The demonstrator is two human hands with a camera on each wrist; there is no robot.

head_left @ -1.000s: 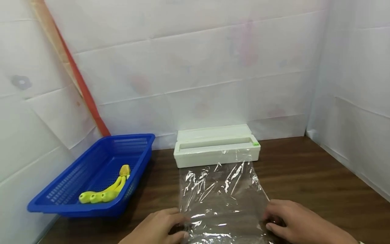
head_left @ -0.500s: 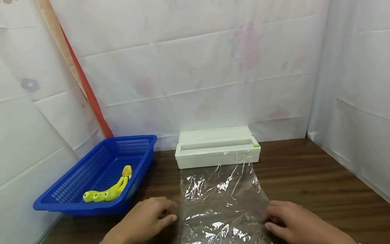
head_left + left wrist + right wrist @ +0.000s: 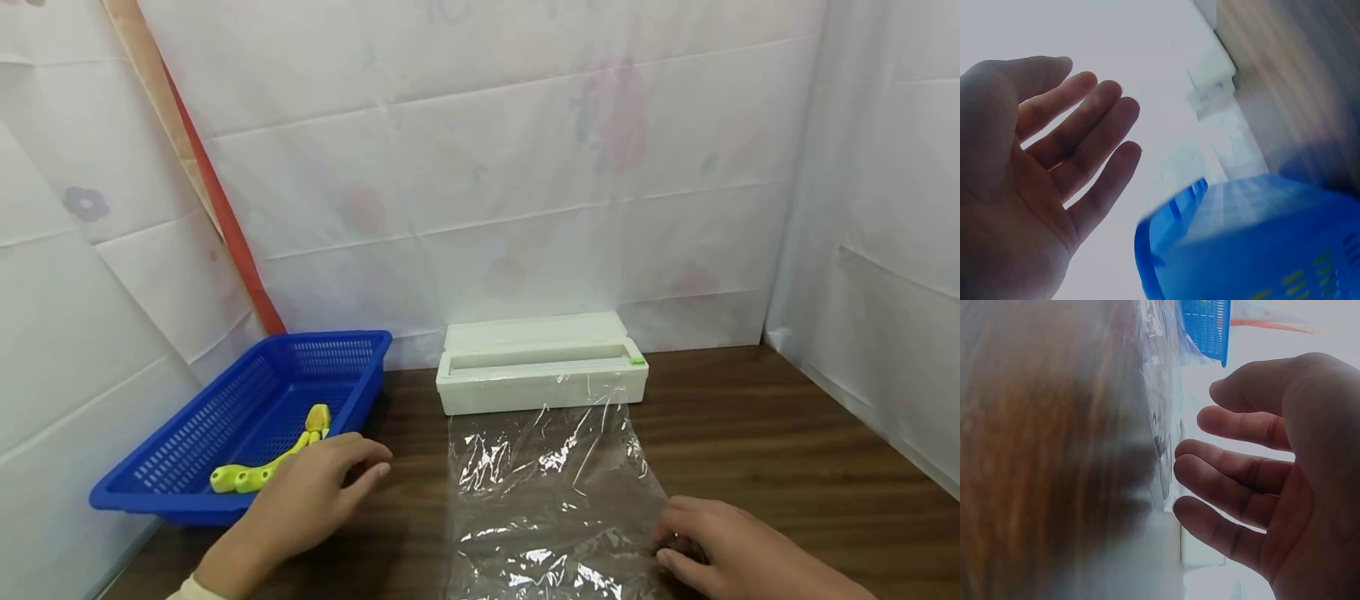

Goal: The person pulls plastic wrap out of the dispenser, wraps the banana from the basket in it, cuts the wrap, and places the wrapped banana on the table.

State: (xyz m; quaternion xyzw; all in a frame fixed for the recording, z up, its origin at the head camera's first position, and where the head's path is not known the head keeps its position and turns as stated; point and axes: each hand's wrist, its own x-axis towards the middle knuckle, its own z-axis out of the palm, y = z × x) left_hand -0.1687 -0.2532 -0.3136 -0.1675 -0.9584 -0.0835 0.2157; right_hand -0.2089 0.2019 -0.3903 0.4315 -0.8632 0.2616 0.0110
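Observation:
Clear plastic wrap [image 3: 551, 500] stretches from a white dispenser box [image 3: 543, 387] toward the front of the table. At its right edge rests my right hand [image 3: 720, 546], fingertips touching the wrap and fingers relaxed; the right wrist view shows thumb and fingers apart. My left hand [image 3: 315, 496] holds nothing and hovers beside the blue basket [image 3: 187, 502], fingers loosely bent in the left wrist view. In the basket lies a bunch of yellow bananas [image 3: 243, 477], partly hidden behind that hand in the head view.
The dispenser's lid [image 3: 532, 331] stands raised against the white sheet wall [image 3: 517, 167] at the back. A green tab [image 3: 637, 361] sits at the box's right end. Brown wooden table [image 3: 765, 442] shows to the right of the wrap.
My left hand has let go of the wrap's left edge and moved left and up to the basket. The right hand has stayed at the right edge.

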